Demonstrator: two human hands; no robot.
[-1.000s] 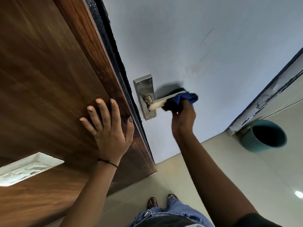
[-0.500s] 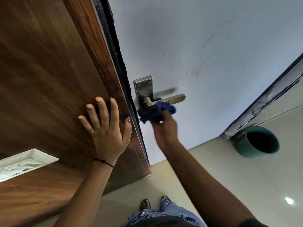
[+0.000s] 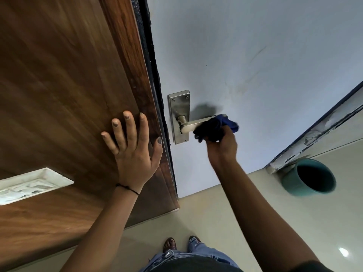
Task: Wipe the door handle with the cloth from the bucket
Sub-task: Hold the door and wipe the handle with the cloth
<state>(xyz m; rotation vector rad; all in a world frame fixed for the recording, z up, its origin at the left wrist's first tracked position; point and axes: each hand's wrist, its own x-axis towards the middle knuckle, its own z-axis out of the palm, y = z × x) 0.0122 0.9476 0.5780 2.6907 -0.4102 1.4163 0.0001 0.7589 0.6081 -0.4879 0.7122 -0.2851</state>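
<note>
Head view, looking down along a door. My right hand is clenched around the blue cloth, which is bunched into a soft wad and wrapped over the far right end of the door handle, a brushed-metal lever projecting to the right from its backplate on the pale door. The bare part of the lever, from the pivot to about its middle, shows to the left of the cloth. My left hand lies released and flat, fingers spread, against the brown wooden panel to the left of the door edge, holding nothing. The teal bucket stands on the floor to the right, against the frame and well apart from the handle; its inside is dark and I cannot tell what it holds. I judge the cloth to be light, limp and easily compressed, so it conforms to the lever only where the fingers press it; it is best taken as a wad in the palm with a fold pinched over the top and underside of the bar. The handle is rigid and smooth, probably slippery under fabric, and presumably sprung, so downward pressure may tip it; strokes directed along its length should avoid this. The wipe appears under way, with the pivot and backplate left to cover.
</note>
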